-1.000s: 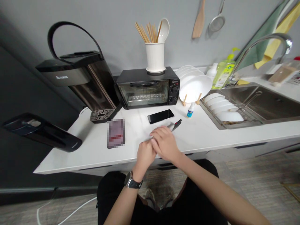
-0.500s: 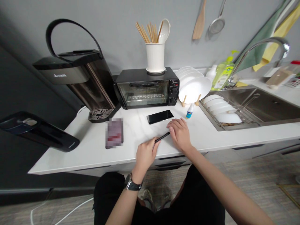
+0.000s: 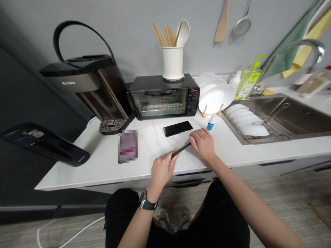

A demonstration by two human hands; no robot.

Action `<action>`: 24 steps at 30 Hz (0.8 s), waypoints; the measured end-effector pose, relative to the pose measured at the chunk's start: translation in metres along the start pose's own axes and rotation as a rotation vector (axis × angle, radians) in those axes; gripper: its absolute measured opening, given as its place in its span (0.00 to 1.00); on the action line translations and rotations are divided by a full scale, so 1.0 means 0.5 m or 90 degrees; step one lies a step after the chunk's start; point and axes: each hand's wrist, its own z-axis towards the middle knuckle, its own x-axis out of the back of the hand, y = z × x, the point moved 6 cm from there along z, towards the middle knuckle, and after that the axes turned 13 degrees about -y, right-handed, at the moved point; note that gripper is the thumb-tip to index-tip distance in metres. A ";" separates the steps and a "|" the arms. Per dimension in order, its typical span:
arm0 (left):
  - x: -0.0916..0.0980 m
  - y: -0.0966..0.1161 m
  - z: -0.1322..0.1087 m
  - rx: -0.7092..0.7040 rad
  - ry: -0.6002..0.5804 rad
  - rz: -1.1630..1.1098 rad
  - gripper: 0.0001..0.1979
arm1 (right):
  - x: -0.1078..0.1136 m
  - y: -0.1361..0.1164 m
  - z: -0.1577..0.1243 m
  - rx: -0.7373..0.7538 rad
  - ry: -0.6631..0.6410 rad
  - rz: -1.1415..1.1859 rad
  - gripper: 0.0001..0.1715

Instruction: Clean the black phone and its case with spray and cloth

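Observation:
A slim black pen-like stick point(image 3: 181, 149) slants between my two hands just above the counter. My left hand point(image 3: 162, 168) is closed on its near end, and a watch point(image 3: 148, 201) sits on that wrist. Curled fingers of my right hand point(image 3: 203, 144) close over the far end and hide its tip. Something small and greyish shows beside those fingertips, too small to name. Beyond the hands lies a black smartphone point(image 3: 178, 128), screen up. Just past my right fingers stands a small white bottle point(image 3: 211, 122) with a blue label.
A pixelated dark packet point(image 3: 128, 146) lies left on the counter point(image 3: 103, 174). Behind are a water dispenser point(image 3: 113, 93), toaster oven point(image 3: 162, 100) and racked plates point(image 3: 216, 99). A dark thermos-like cylinder point(image 3: 46, 143) leans at far left. Right is the sink point(image 3: 297, 117) with bowls.
My right hand has slid a little to the right, away from the left, so more of the black stick shows between them. The view has shifted slightly.

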 end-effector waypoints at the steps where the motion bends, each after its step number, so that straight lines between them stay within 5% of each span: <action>1: 0.000 0.000 0.001 0.002 0.004 -0.005 0.14 | 0.006 0.010 0.001 -0.014 0.007 0.005 0.22; 5: -0.008 -0.008 0.004 0.020 -0.008 0.003 0.12 | -0.005 -0.084 -0.016 0.014 0.034 0.081 0.21; 8: -0.019 -0.029 0.004 0.077 -0.033 0.042 0.12 | -0.035 -0.223 -0.034 0.163 -0.006 0.136 0.26; 10: -0.022 -0.038 0.003 0.100 -0.041 0.054 0.11 | -0.047 -0.272 -0.040 0.251 -0.035 0.124 0.34; 12: -0.020 -0.035 0.003 0.082 -0.046 0.041 0.11 | -0.046 -0.246 -0.032 0.240 -0.043 0.090 0.38; 17: 0.001 -0.009 0.005 0.031 -0.007 -0.043 0.14 | -0.005 -0.026 -0.002 0.054 -0.024 -0.007 0.27; 19: 0.005 -0.003 0.006 0.031 -0.004 -0.048 0.14 | 0.008 0.014 -0.004 0.036 -0.022 -0.006 0.24; 21: 0.005 -0.001 0.006 0.030 -0.007 -0.054 0.14 | 0.010 -0.002 -0.016 0.049 -0.019 0.020 0.23; 24: -0.001 -0.006 0.007 0.034 -0.030 -0.038 0.12 | -0.009 -0.107 -0.043 0.135 -0.036 0.090 0.24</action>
